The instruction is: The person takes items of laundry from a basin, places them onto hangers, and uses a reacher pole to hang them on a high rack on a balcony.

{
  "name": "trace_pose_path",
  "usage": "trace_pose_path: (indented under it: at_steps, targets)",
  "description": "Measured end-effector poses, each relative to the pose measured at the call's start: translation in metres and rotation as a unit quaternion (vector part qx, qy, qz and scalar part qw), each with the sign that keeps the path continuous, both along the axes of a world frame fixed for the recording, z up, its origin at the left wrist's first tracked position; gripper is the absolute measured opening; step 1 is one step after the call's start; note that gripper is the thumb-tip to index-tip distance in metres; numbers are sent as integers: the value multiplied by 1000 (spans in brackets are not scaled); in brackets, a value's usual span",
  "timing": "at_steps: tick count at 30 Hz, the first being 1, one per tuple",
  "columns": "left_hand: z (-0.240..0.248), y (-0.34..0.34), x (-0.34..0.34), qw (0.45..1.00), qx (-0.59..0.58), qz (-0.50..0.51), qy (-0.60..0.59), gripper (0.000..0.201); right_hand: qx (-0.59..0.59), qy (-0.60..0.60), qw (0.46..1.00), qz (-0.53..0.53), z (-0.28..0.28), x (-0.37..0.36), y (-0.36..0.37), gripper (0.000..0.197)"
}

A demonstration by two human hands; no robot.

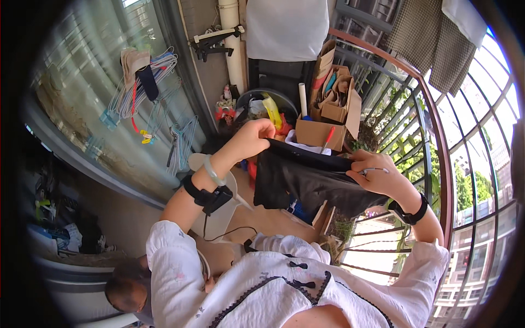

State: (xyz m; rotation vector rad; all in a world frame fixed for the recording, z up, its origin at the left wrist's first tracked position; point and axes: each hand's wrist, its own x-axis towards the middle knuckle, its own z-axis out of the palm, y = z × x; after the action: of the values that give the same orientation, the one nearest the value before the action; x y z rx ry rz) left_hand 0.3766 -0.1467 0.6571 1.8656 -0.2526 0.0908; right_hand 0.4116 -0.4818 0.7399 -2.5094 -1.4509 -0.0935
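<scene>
A dark, thin black garment (306, 177) is stretched between my two hands at chest height, its lower part hanging loose. Its upper edge looks like a waistband, but I cannot tell whether it is shorts or a skirt. My left hand (254, 136) pinches the left end of that edge between thumb and fingers. At the right end, the fingers of my right hand (377, 172) are closed on the cloth, a ring showing on one of them. Behind the garment stand an open cardboard box (317, 133) and a dark tub (290, 101) of mixed items.
Clothes hangers (183, 145) hang at the left by the glass door (71, 109). A pale plastic stool (221, 210) stands below my left forearm. Metal railing (445, 180) runs along the right, with checked cloth (429, 44) hanging above. Another person (128, 290) is at the lower left.
</scene>
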Motion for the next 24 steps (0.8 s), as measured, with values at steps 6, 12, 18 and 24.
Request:
trace_pose_path:
  at_steps: [6, 12, 18, 24]
  targets:
    - [42, -48, 28, 988, 93, -108, -59, 16, 75, -61, 995, 29, 53, -14, 5, 15]
    - [61, -89, 38, 967, 167, -179, -75, 13, 56, 20, 998, -18, -19, -5, 32, 17]
    - [60, -53, 39, 975, 140, -131, -112, 47, 184, 145, 972, -24, -17, 23, 0, 25]
    - [50, -21, 20, 931, 263, -64, -245, 26, 178, 336, 910, -165, 11, 22, 2, 36]
